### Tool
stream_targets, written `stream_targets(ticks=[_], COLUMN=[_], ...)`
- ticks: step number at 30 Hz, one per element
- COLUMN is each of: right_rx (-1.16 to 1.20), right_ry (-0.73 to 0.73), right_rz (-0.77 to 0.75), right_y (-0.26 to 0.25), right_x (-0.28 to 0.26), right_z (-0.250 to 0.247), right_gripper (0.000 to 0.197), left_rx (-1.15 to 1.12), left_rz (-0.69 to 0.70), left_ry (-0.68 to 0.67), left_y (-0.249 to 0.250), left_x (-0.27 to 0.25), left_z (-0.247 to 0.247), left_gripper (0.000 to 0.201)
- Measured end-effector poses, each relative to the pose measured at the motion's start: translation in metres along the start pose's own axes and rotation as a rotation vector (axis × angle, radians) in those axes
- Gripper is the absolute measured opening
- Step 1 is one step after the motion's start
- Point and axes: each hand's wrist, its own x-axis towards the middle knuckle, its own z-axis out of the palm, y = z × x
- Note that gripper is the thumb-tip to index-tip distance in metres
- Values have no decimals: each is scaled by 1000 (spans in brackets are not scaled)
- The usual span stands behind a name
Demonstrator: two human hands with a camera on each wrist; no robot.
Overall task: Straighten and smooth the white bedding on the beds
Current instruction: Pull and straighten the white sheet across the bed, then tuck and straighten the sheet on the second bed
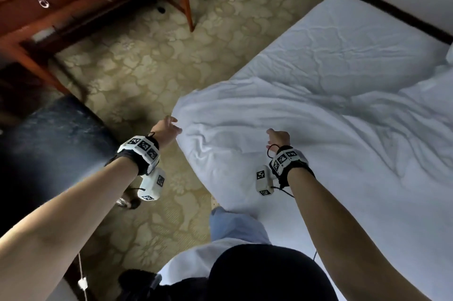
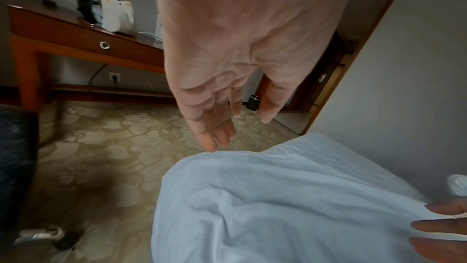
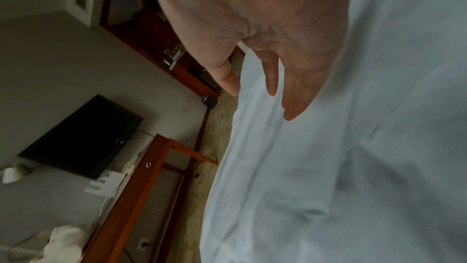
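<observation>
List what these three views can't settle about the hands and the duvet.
- Left hand: head view, contact with the duvet edge unclear; in the left wrist view its fingers hang straight.
- Right hand: head view shows only its back; right wrist view blurred, grip unclear.
- Pillow: cut off by frame edge.

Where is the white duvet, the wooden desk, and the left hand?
white duvet (image 1: pixel 282 134), head view, on its crumpled top near the lifted corner.
wooden desk (image 2: pixel 76 35), left wrist view, on its drawer front.
left hand (image 1: pixel 166 128), head view, on the back of the hand.
</observation>
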Motion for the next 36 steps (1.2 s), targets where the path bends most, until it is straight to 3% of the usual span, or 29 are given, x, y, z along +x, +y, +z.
stream_targets(ticks=[7, 18, 22, 26, 30, 34, 36], right_rx=[55, 230, 331, 395, 521, 574, 647], right_ry=[64, 282, 382, 461, 559, 623, 676], right_rz=[15, 217, 288, 392, 476, 542, 576], right_y=[-41, -57, -73, -102, -124, -112, -125], right_x=[41, 77, 83, 70, 55, 51, 31], right_z=[10, 11, 42, 101, 152, 186, 193], right_gripper=[34, 36, 38, 28, 37, 26, 42], left_rx=[83, 289, 361, 446, 529, 575, 613], left_rz=[108, 308, 406, 448, 571, 623, 648], left_ry=[-120, -401, -527, -676, -722, -761, -811], left_y=[68, 156, 176, 191, 205, 214, 218], left_x=[82, 211, 268, 319, 347, 358, 358], left_z=[-16, 23, 23, -2, -25, -25, -19], left_gripper=[40, 42, 43, 35, 40, 40, 42])
